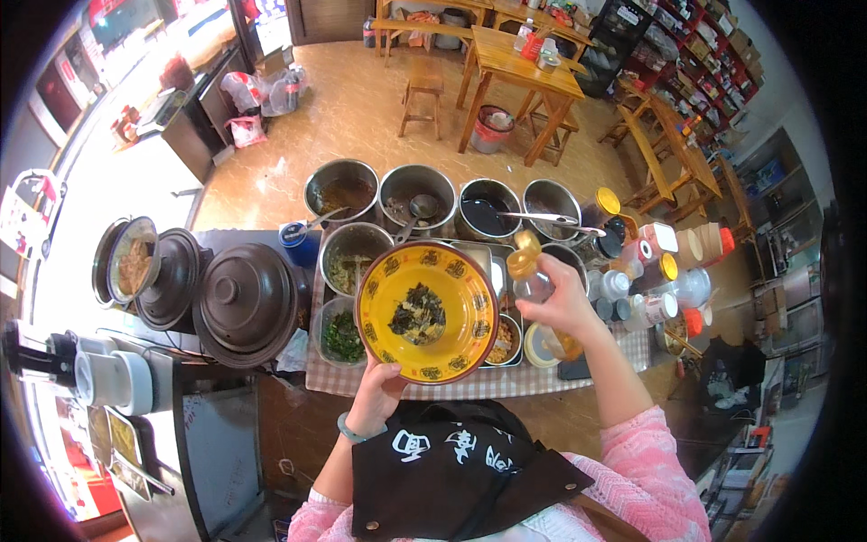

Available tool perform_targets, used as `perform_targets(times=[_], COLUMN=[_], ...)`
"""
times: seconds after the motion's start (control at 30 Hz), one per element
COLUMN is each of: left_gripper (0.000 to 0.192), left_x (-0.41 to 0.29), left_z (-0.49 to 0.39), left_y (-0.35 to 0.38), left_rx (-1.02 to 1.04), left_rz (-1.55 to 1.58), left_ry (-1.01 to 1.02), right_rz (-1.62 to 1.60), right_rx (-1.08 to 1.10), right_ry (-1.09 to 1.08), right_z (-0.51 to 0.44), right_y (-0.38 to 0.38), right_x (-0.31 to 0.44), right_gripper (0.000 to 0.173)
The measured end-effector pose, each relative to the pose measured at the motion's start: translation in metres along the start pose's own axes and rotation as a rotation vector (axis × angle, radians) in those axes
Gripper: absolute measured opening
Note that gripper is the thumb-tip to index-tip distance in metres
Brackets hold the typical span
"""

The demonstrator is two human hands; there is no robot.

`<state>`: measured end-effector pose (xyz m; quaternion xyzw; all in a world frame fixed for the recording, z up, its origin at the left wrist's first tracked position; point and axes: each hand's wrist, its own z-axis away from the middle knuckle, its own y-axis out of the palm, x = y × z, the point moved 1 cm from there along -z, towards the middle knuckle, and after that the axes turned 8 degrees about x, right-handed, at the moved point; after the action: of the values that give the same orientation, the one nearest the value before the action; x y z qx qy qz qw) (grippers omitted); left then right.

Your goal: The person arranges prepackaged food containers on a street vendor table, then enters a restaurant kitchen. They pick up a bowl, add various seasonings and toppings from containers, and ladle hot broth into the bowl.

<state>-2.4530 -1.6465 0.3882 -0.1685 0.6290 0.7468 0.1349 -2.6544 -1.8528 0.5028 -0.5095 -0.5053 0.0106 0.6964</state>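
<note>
My left hand (379, 391) grips the near rim of a yellow patterned bowl (464, 322), its thumb on the edge. A heap of dark, dried-looking flakes with pale bits (418, 315) lies in the bowl's bottom. In my right hand (563, 298) is a clear plastic squeeze bottle (534, 287) with a yellow flip cap, held just right of the bowl. Its lower part is hidden by the hand. Beneath the bowl, a container of chopped greens (343, 337) and a bowl of yellowish chopped bits (504, 341) are partly covered.
Several steel pots with ladles, one with dark liquid (484, 210), line the counter's far side. Lidded jars (615, 284) crowd the right. A large brown lidded clay pot (247, 301) stands left, by a blue container (298, 244). A checked cloth (406, 386) edges the counter.
</note>
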Motion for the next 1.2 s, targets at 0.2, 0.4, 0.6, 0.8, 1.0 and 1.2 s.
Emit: perform_targets(times=[0.2,0.4,0.6,0.8,1.0,1.2], left_gripper=[0.063,0.070,0.076,0.070,0.074,0.077], left_x=[0.006,0.014,0.026,0.040,0.047,0.051], left_z=[-0.008,-0.011,-0.014,-0.016,-0.016,-0.017], left_y=[0.025,0.036,0.036,0.034,0.037,0.037], left_rx=[-0.014,-0.003,0.067,0.068,0.071,0.053], left_rz=[-0.010,-0.021,0.029,0.017,0.033,0.040], left_ry=[0.022,0.035,0.036,0.022,0.019,0.021], right_rz=[0.132,0.206,0.301,0.256,0.301,0.304], right_rx=[0.163,0.244,0.290,0.306,0.337,0.339], right_ry=[0.142,0.225,0.214,0.274,0.233,0.195], right_z=[0.027,0.041,0.049,0.056,0.058,0.060], right_y=[0.006,0.006,-0.001,-0.007,-0.011,-0.012], right_x=[0.032,0.035,0.030,0.024,0.016,0.012], right_gripper=[0.053,0.054,0.052,0.051,0.052,0.052])
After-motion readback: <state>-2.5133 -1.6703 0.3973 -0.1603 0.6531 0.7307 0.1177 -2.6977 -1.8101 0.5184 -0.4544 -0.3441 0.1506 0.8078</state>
